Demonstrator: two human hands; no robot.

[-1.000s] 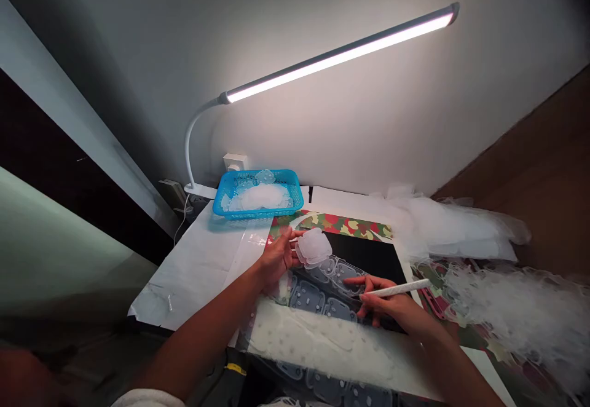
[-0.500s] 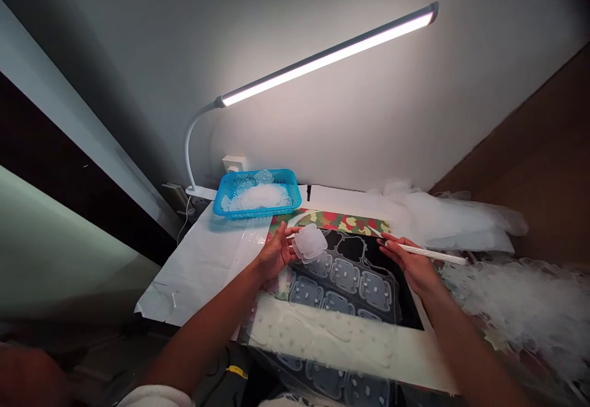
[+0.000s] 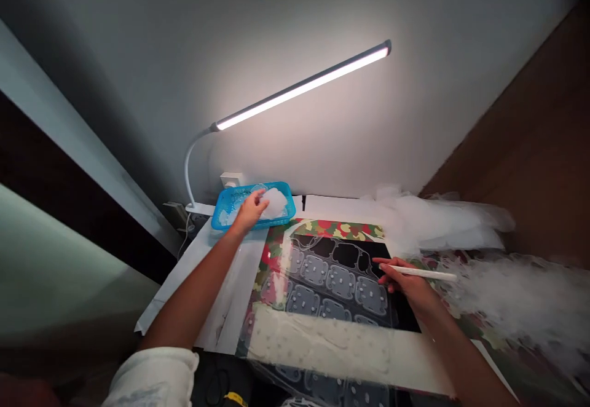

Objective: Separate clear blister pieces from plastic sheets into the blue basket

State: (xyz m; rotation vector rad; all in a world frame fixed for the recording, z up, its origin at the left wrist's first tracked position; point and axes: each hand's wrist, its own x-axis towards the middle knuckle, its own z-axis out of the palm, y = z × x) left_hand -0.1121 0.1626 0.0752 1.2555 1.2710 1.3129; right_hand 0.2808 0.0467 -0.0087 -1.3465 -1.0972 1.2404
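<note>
Plainly, a grey wall (image 3: 295,161) is standing on the far side, with a brown panel (image 3: 530,130) closing the right. Below, a desk (image 3: 216,275) is spreading nearer, white paper covering its left and camouflage-patterned sheeting (image 3: 348,229) showing around a black board (image 3: 406,316). Above it, a lit bar lamp (image 3: 304,87) is slanting from the far left. On the right, cloudy film (image 3: 437,219) is lying far and tangled clear strips (image 3: 511,302) are heaping nearer. Mid-desk, a clear moulded sheet (image 3: 314,270) is covering part of the board, its far row showing open holes. Far left, a blue basket (image 3: 279,220) is holding loose pieces, a pale stack (image 3: 276,203) sitting in its right half.

Of the hands, the left hand (image 3: 252,209) is hanging over the basket, fingers bent and slightly spread beside the stack; whether they are pinching it, I cannot tell. The right hand (image 3: 405,281) is pinching a white pen-like tool (image 3: 431,273) near the sheet's right edge.

Seemingly, pieces are being collected in the basket; the next move is probably calling for freeing the left hand and steadying the sheet.
</note>
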